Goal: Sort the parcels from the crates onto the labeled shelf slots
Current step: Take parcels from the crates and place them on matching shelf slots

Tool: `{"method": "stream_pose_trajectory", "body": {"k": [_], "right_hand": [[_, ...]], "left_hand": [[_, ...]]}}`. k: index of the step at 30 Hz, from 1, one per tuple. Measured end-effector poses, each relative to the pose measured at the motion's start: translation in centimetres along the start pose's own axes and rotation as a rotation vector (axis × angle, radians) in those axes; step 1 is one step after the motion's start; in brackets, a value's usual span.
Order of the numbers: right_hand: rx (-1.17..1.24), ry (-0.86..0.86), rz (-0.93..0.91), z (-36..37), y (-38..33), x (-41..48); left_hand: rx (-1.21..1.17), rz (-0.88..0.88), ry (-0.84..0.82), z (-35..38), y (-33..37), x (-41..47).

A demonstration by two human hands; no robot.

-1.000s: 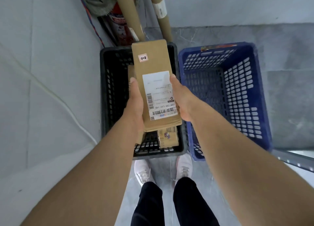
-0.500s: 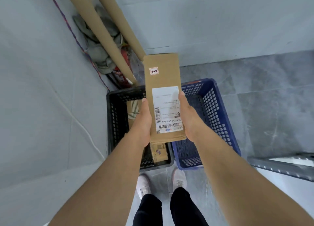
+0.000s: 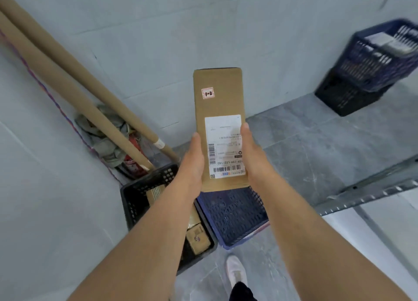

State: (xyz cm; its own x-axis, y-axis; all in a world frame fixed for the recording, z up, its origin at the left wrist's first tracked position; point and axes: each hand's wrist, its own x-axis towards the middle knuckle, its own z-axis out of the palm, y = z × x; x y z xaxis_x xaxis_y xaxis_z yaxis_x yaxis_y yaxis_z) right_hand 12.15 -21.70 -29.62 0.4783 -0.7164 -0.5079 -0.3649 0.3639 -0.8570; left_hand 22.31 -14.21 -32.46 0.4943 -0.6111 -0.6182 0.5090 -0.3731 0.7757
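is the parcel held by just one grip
No, the left grip and the right grip each hold a long side of the parcel.

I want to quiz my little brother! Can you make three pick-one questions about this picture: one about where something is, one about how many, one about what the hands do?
1. Where do the small boxes lie? A) in the black crate B) in the blue crate C) on the floor
2. How many cardboard tubes lean in the corner? A) one B) two C) four
3. How is the long parcel held? A) by one hand B) between the left hand and the right hand C) lying in a crate
Answers: 1 A, they sit inside the black crate; 2 B, two tubes slant side by side; 3 B, a hand grips each long side.
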Motion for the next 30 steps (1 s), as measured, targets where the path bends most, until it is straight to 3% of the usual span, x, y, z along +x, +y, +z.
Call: {"method": "stream_pose_trajectory", "body": {"k": [11,23,30], "right_hand": [[0.170,0.292,-0.183,-6.8,-3.2,-12.5],[0.195,0.641,-0.365,-15.6,-1.4,-26.1],[0.221,0.776,-0.426,-20.3,-1.3,-33.1]], "left_hand": [[0.202,0.218,-0.347,7.3,3.8,-10.2],[0.288,0.343,-0.759,17.4,1.6,-21.4],[0.321,0.374,-0.892,23.0,0.5,-27.4]]}}
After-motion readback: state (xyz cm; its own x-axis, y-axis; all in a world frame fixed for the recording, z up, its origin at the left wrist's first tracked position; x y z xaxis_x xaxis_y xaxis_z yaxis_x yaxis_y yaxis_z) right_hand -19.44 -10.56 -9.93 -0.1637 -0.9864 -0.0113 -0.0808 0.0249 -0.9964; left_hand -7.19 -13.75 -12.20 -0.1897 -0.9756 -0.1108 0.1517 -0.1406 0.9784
